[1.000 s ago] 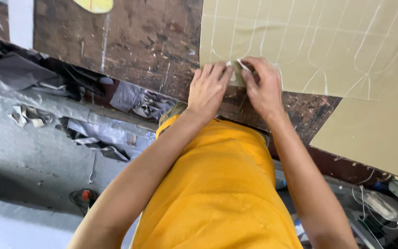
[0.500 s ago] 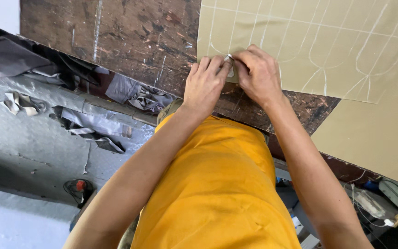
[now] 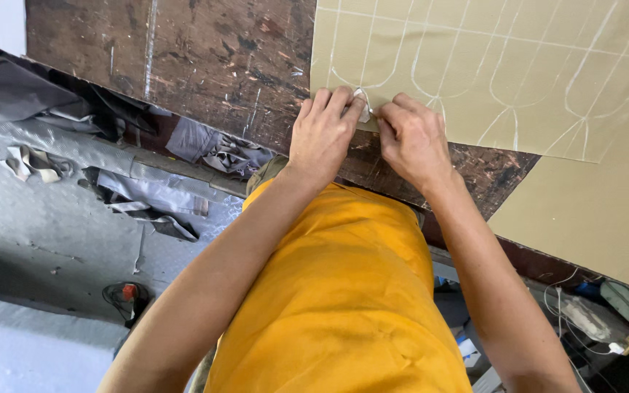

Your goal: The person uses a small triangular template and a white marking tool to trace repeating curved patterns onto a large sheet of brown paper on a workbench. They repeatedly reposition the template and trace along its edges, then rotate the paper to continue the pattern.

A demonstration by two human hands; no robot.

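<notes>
A tan sheet of fabric (image 3: 504,65) marked with white chalk lines and curves lies on a worn dark wooden table (image 3: 212,58). My left hand (image 3: 324,133) and my right hand (image 3: 410,138) meet at the sheet's near edge. Between their fingertips sits a small white piece (image 3: 362,98), perhaps chalk, pinched against the cloth. Which hand holds it is hard to tell. Both hands press on the fabric's lower corner. My orange shirt (image 3: 343,291) fills the lower middle of the head view.
A second tan sheet (image 3: 598,218) hangs off the table at the right. Grey fabric scraps (image 3: 147,196) and pale offcuts (image 3: 30,164) litter the concrete floor at left. A small red and black tool (image 3: 127,295) lies on the floor. Cables and clutter (image 3: 591,320) sit lower right.
Both hands have stayed pressed together at the fabric's edge. The view has shifted slightly, so the hands and table sit a little higher and closer.
</notes>
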